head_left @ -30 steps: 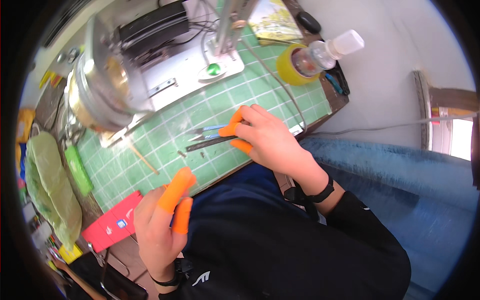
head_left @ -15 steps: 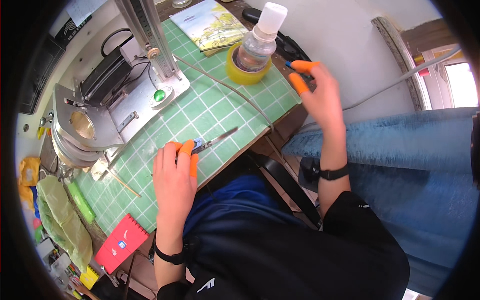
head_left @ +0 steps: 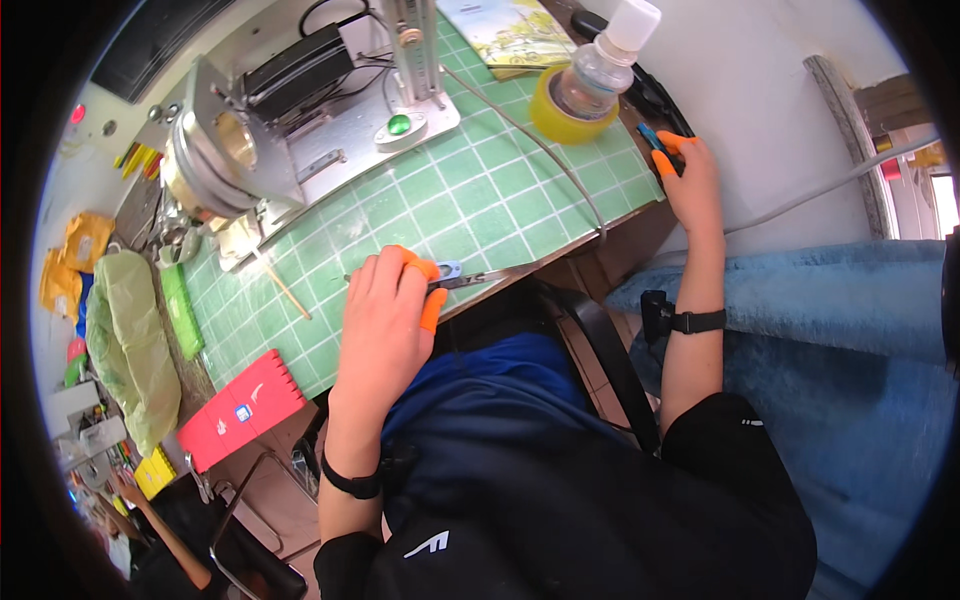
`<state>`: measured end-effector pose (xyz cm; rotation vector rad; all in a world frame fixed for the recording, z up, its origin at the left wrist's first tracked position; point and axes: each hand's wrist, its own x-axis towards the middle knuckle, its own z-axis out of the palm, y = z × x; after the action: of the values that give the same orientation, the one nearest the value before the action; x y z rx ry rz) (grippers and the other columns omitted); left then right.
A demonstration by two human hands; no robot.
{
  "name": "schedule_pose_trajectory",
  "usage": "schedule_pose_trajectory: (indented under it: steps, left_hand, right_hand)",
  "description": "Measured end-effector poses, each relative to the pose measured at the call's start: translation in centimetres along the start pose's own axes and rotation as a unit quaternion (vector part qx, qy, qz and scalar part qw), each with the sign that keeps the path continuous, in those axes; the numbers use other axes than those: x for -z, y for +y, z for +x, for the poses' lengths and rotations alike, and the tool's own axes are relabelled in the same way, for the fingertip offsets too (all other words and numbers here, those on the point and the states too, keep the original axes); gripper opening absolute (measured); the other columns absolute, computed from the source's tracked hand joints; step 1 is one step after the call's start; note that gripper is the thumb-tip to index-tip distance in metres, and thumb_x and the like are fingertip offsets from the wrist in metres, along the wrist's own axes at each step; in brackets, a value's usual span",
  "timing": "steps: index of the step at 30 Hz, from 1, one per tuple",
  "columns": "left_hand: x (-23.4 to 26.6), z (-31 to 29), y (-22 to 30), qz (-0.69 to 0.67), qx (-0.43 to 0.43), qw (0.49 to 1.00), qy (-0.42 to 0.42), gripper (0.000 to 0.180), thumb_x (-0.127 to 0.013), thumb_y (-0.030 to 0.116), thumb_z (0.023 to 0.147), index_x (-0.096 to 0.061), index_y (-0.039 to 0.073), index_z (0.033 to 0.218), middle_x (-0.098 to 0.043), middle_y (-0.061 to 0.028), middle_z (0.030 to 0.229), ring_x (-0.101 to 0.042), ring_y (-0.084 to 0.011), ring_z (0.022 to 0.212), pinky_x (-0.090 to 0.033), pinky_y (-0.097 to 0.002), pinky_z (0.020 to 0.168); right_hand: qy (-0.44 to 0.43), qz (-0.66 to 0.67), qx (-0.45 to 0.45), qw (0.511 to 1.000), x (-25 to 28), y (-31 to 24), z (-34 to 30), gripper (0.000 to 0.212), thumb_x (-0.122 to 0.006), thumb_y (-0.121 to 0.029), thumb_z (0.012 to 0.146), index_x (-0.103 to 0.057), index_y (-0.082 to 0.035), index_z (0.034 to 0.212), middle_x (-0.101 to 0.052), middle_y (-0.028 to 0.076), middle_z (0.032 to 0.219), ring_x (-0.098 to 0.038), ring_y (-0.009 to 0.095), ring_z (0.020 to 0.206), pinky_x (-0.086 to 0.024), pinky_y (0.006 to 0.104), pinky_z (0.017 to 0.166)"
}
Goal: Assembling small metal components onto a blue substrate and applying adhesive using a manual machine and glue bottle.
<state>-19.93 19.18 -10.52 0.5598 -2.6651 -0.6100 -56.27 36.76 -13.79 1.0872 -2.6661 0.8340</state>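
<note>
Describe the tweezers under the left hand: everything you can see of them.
The tweezers look like slim grey metal, lying nearly flat on the green grid mat near its front edge. One end sticks out to the right of the left hand, whose orange-capped fingertips press on the rest and hide it. A small pale-blue piece sits beside them.

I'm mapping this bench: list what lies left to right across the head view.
Green bag → red box → left hand on the tweezers → yellow tape roll under a clear bottle → right hand at the mat's edge.
</note>
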Motion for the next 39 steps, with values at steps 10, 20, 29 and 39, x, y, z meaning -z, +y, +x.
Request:
schedule_pose_trajectory:
  steps: [10, 20, 29, 39]
  left_hand:
    - [-1.0, -0.2, -0.8, 0.045, -0.027, 0.996, 0.079, 0.029, -0.075, 0.006, 0.077, -0.067, 0.002, 0.104, -0.06, -0.0118, 0.113, -0.057, -0.0319, 0.104, -0.046, -0.0413, 0.09]
    - [-0.6, -0.8, -0.3, 0.084, -0.037, 0.996, -0.011, 0.014, -0.062, 0.004, 0.083, -0.059, 0.0, 0.096, -0.057, -0.0143, 0.102, -0.058, -0.0292, 0.1, -0.047, -0.0389, 0.087]
    - [4.1, -4.0, -1.7, -0.212, 0.124, 0.964, 0.099, 0.04, -0.068, -0.005, 0.087, -0.062, 0.002, 0.125, -0.055, -0.0125, 0.102, -0.057, -0.0207, 0.069, -0.045, -0.0294, 0.058]
    - [5.9, -7.2, -1.5, -0.404, 0.213, 0.882, 0.115, 0.035, -0.059, 0.004, 0.099, -0.056, -0.005, 0.133, -0.068, -0.0131, 0.096, -0.047, -0.0031, 0.055, -0.034, -0.0164, 0.049]
  right_hand:
    - [-0.024, -0.024, -0.02, 0.999, 0.6, -1.0, -0.9, 0.028, -0.068, -0.004, 0.087, -0.068, -0.004, 0.115, -0.063, 0.013, 0.104, -0.063, 0.028, 0.094, -0.051, 0.0377, 0.086]
    - [-0.04, 0.033, -0.042, 0.998, 1.2, -1.0, -2.1, 0.033, -0.067, 0.0, 0.09, -0.065, -0.004, 0.123, -0.061, 0.005, 0.099, -0.057, 0.013, 0.089, -0.049, 0.0265, 0.081]
    - [-0.173, 0.445, -0.061, 0.876, 5.5, -10.2, -5.1, 0.026, -0.058, -0.01, 0.099, -0.056, 0.001, 0.122, -0.062, 0.008, 0.095, -0.062, 0.015, 0.077, -0.054, 0.0318, 0.077]
    - [-0.483, 0.673, -0.034, 0.558, 5.2, -20.8, -6.2, 0.025, -0.059, -0.008, 0.088, -0.048, 0.0, 0.109, -0.058, 0.011, 0.086, -0.057, 0.015, 0.057, -0.047, 0.0252, 0.052]
